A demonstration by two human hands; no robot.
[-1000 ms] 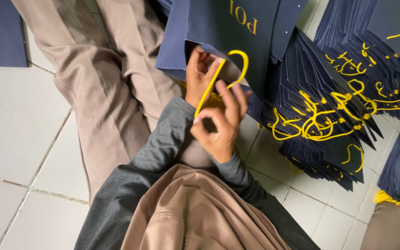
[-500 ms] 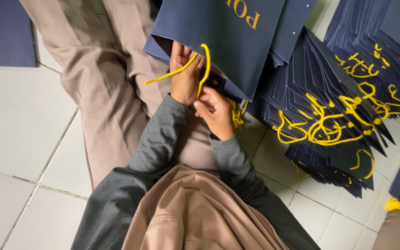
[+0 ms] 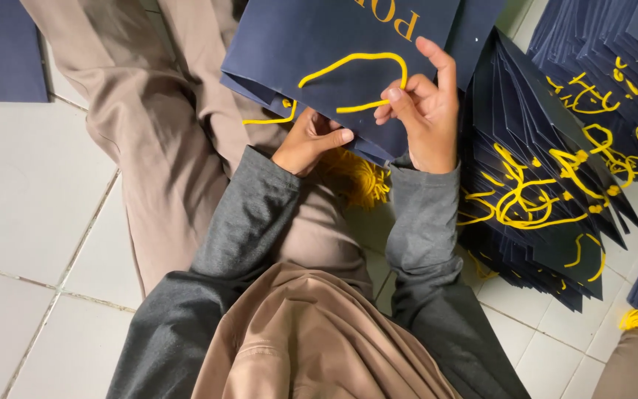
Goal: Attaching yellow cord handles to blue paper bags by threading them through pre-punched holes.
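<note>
- Nearest the camera: soft tan cloth draped over the chest, with grey knit sleeves (image 3: 260, 214) running forward along both arms.
- Tan trousers (image 3: 149, 133), creased and matte, stretch across glossy white floor tiles (image 3: 23, 192) with thin dark grout lines.
- A loose bundle of yellow cords (image 3: 356, 181) lies in the lap, just below the bag's open mouth.
- Left hand (image 3: 311, 140): fingers curled shut at the lower rim of the navy paper bag (image 3: 311, 52), the thumb pressed over the edge; what else it pinches there cannot be told.
- Right hand (image 3: 426, 111): thumb and fingers pinched closed on one end of the yellow cord handle (image 3: 359, 60), the index finger stretched up along the bag's face.
- The cord handle, a smooth round rope, arches in a flat loop over the bag's matte navy panel; a further yellow end shows at the bag's lower left rim.
- Farther right: a fanned stack of finished navy bags (image 3: 540, 148), stiff and sharp-edged, their yellow handles tangled on top.
</note>
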